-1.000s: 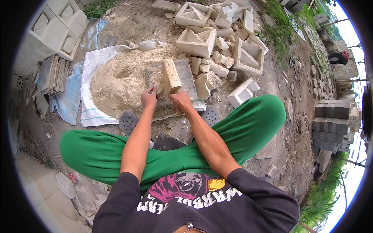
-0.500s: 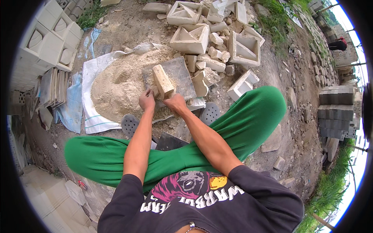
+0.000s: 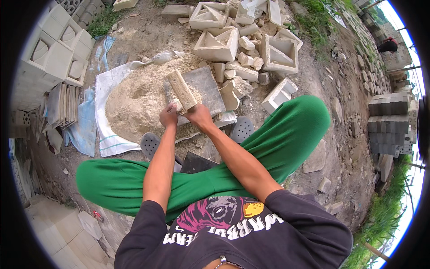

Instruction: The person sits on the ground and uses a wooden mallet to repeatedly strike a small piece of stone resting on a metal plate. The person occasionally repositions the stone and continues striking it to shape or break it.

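Note:
My right hand (image 3: 199, 117) is closed at the near end of a thick, pale wooden block (image 3: 182, 88). The block slants away to the far left above a dark flat slab (image 3: 208, 85); whether it has a handle inside my fist is hidden. My left hand (image 3: 169, 115) is closed beside it, at the slab's near left corner, with its fingers on a small pale stone chunk (image 3: 177, 106) partly covered by the block. Sandy crushed powder (image 3: 130, 96) is heaped on a white woven sack (image 3: 102, 89) left of the slab, and crumbs lie on the slab.
Broken pale blocks and rubble (image 3: 244, 71) are piled beyond the slab to the right. A hollow white block (image 3: 278, 95) lies near my right knee. Stacked pale blocks (image 3: 49, 49) and thin boards (image 3: 62, 105) stand left; grey blocks (image 3: 389, 121) are stacked far right. My grey clogs (image 3: 242, 129) flank the sack's edge.
The wooden block has swung a little to the left and away at its far end, now over the left part of the slab. My left hand has barely shifted.

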`<state>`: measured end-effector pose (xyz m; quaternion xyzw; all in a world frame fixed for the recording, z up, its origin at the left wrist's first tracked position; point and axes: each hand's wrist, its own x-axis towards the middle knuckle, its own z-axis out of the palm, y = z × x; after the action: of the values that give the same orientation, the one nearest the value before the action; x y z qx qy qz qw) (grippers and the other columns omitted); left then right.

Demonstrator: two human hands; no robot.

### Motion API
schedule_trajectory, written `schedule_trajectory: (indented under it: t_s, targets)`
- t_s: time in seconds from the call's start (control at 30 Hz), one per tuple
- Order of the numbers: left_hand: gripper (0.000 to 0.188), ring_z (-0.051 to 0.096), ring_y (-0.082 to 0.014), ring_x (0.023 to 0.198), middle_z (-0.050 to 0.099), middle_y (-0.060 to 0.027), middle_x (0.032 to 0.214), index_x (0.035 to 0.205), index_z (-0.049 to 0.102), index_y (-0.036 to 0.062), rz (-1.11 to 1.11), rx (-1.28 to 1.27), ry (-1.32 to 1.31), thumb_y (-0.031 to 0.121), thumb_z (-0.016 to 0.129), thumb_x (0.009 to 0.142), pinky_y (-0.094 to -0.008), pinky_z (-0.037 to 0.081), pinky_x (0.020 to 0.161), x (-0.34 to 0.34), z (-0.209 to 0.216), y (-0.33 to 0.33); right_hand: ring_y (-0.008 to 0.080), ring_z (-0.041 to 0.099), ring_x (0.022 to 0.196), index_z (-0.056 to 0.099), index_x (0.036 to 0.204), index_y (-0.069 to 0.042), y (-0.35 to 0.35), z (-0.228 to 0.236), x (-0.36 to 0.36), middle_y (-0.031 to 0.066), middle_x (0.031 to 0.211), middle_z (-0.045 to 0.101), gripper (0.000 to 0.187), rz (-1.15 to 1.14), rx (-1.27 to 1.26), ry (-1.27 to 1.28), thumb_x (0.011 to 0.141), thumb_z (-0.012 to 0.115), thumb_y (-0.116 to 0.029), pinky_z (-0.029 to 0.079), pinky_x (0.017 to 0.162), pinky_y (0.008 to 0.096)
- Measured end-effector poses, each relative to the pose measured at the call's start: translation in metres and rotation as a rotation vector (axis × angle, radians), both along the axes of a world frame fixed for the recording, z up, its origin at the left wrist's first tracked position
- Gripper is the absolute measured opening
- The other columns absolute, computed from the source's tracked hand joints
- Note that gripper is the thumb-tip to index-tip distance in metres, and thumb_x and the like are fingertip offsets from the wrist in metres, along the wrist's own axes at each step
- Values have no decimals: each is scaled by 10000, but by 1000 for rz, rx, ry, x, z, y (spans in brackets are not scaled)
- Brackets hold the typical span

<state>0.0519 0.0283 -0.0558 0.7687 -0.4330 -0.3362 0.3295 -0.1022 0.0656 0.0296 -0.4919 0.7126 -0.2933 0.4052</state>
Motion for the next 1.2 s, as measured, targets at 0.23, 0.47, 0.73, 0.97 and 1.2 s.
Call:
schedule_trajectory:
  t_s: [0.23, 0.47, 0.73, 0.97, 1.2]
  targets:
    - [310, 725, -180, 924, 765, -104, 1019, 1126, 748, 34, -33, -96, 71, 223, 756, 880, -299, 546, 839, -1, -6, 2, 284, 711, 695, 713, 902, -9, -19, 27, -15, 162, 747, 720, 332, -58, 66, -77, 723, 747, -286, 545, 657, 414]
    - [304, 723, -169, 910, 764, -110, 1015, 1131, 739, 8, 10, -61, 174, 192, 746, 889, -289, 549, 830, -8, -3, 4, 457, 669, 861, 671, 952, -18, -20, 59, -12, 248, 875, 695, 328, -24, -260, -52, 739, 742, -257, 546, 727, 466]
    - [339, 730, -235, 982, 755, -128, 1071, 1150, 749, 86, -41, 21, 32, 262, 758, 861, -322, 537, 876, -14, 11, -3, 360, 719, 785, 714, 936, 23, -2, -12, -27, 219, 884, 737, 409, -8, 321, 74, 695, 754, -306, 558, 698, 419]
    - [320, 736, -232, 932, 758, -144, 1034, 1138, 742, 43, -77, -98, 77, 244, 711, 891, -320, 542, 845, -8, -9, 1, 372, 713, 763, 674, 918, 23, -14, 49, -8, 225, 818, 713, 363, -81, -147, 12, 729, 768, -272, 545, 669, 420]
    - [305, 736, -251, 915, 760, -129, 1003, 1136, 756, 110, -61, -14, 14, 250, 725, 867, -348, 544, 837, -11, 8, -6, 379, 715, 868, 691, 981, 25, 24, -22, -8, 243, 890, 722, 378, 63, 200, 150, 724, 717, -251, 548, 765, 428]
